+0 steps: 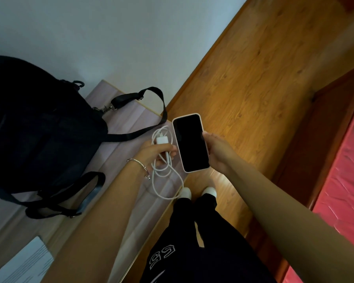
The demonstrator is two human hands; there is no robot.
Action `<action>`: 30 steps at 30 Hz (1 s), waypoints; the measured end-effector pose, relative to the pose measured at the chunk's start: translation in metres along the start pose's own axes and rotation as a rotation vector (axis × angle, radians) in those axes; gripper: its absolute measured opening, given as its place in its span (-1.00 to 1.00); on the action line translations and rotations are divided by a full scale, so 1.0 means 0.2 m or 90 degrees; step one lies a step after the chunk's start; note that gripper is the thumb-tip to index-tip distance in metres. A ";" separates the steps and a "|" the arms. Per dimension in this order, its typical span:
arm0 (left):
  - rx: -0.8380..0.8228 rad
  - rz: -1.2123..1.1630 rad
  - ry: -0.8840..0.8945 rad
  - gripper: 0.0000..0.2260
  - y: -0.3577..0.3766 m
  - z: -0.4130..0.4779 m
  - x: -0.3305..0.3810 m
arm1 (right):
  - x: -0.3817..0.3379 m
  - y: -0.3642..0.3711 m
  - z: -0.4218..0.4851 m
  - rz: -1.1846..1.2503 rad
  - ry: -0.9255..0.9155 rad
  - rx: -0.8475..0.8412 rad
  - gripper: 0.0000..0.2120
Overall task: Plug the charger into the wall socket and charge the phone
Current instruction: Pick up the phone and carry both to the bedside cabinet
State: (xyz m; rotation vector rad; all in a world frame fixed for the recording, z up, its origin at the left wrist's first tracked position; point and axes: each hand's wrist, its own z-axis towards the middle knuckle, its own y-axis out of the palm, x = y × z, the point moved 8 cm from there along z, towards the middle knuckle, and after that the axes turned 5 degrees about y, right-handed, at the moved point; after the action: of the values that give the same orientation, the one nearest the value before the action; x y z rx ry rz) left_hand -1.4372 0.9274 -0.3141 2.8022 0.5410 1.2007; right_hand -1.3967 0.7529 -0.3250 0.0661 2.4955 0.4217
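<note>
My right hand (pixel 217 152) holds a phone (pixel 191 141) in a pale case, its dark screen facing up. Just left of it, my left hand (pixel 153 153) grips a white charger plug (pixel 161 140) together with its coiled white cable (pixel 166 180). The cable's loops hang down below my left hand, over the edge of the pale desk. Phone and charger are side by side and almost touch. No wall socket shows in this view.
A black bag (pixel 39 135) with long straps lies on the pale wooden desk (pixel 129 119) at the left. A white wall (pixel 110 37) rises behind it. Wooden floor (pixel 253 78) spreads to the right, and a red bed cover (pixel 345 180) lies at the far right.
</note>
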 end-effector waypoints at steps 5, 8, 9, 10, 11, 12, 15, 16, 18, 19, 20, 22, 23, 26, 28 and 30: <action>-0.052 0.016 0.009 -0.85 0.26 0.05 0.06 | -0.09 -0.20 -0.09 0.022 -0.021 -0.036 -0.67; -0.113 0.045 -0.011 -0.80 0.43 0.08 0.07 | -0.13 -0.37 -0.15 0.044 -0.029 0.013 -0.69; -0.140 0.062 -0.019 -0.77 0.50 0.09 0.07 | -0.14 -0.44 -0.17 0.053 -0.030 0.040 -0.70; -0.165 0.079 -0.025 -0.75 0.57 0.10 0.07 | -0.16 -0.50 -0.19 0.065 -0.030 0.064 -0.71; -0.186 0.095 -0.028 -0.74 0.63 0.10 0.07 | -0.17 -0.55 -0.22 0.084 -0.031 0.080 -0.72; -0.203 0.107 -0.030 -0.74 0.69 0.11 0.07 | -0.19 -0.61 -0.24 0.110 -0.034 0.088 -0.74; -0.234 0.121 -0.028 -0.78 0.87 0.13 0.10 | -0.25 -0.75 -0.32 0.186 -0.063 0.084 -0.76; -0.240 0.121 -0.026 -0.81 0.92 0.13 0.12 | -0.27 -0.81 -0.34 0.200 -0.075 0.088 -0.75; -0.249 0.123 -0.020 -0.82 1.01 0.14 0.15 | -0.32 -0.91 -0.38 0.205 -0.096 0.106 -0.74; -0.252 0.122 -0.020 -0.81 1.05 0.15 0.17 | -0.34 -0.95 -0.40 0.204 -0.099 0.119 -0.74; -0.256 0.118 -0.024 -0.80 1.09 0.15 0.18 | -0.36 -0.99 -0.41 0.203 -0.099 0.134 -0.73; -0.262 0.107 -0.033 -0.79 1.16 0.16 0.21 | -0.39 -1.06 -0.42 0.210 -0.097 0.162 -0.72; -0.265 0.106 -0.034 -0.79 1.20 0.17 0.23 | -0.40 -1.09 -0.42 0.219 -0.097 0.170 -0.71; -0.267 0.112 -0.029 -0.83 1.30 0.23 0.30 | -0.47 -1.16 -0.39 0.247 -0.096 0.181 -0.73; -0.258 0.114 -0.026 -0.87 1.36 0.30 0.34 | -0.52 -1.21 -0.36 0.259 -0.092 0.192 -0.73; -0.251 0.121 -0.029 -0.91 1.42 0.38 0.37 | -0.58 -1.26 -0.31 0.273 -0.089 0.201 -0.70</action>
State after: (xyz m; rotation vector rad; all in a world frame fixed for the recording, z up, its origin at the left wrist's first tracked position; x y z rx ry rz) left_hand -1.2512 0.6924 -0.2645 2.5733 0.0258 1.1224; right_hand -1.3257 0.4794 -0.2921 0.7400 2.3799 0.1808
